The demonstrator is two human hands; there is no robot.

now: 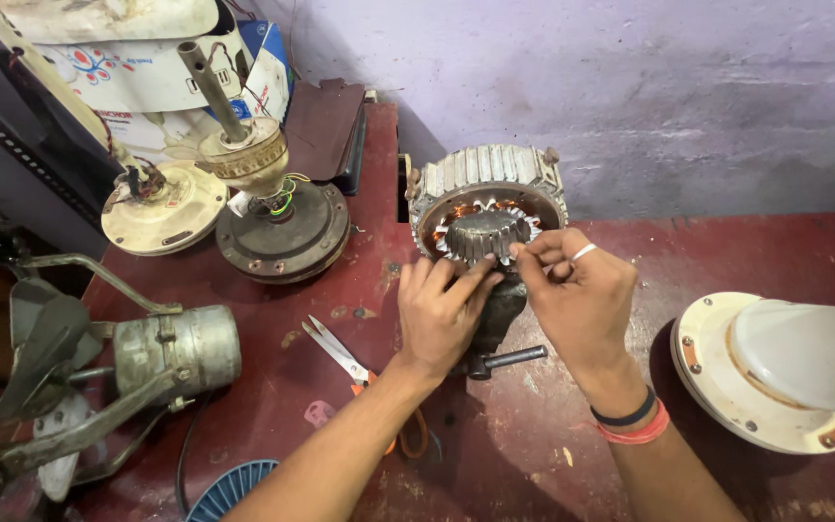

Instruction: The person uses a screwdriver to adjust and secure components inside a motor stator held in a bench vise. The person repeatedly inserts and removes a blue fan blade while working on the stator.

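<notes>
A round motor stator (488, 198) with a ribbed metal shell and copper windings stands tilted on the dark red table (746, 251). Its toothed inner core faces me. My left hand (440, 314) rests against the lower left of the core, its fingertips on the teeth. To the right, my right hand (582, 295), with a ring and wrist bands, pinches at the core's lower right edge; what it pinches is too small to tell. Below the hands a dark metal shaft (514, 358) pokes out from a stand under the stator.
Scissors with orange handles (345, 356) lie left of my left arm. A grey fan motor with a blade frame (161, 353) sits at the left. Two ceiling-fan motor parts (277, 217) stand at the back left, and a cream fan housing (775, 372) at the right edge.
</notes>
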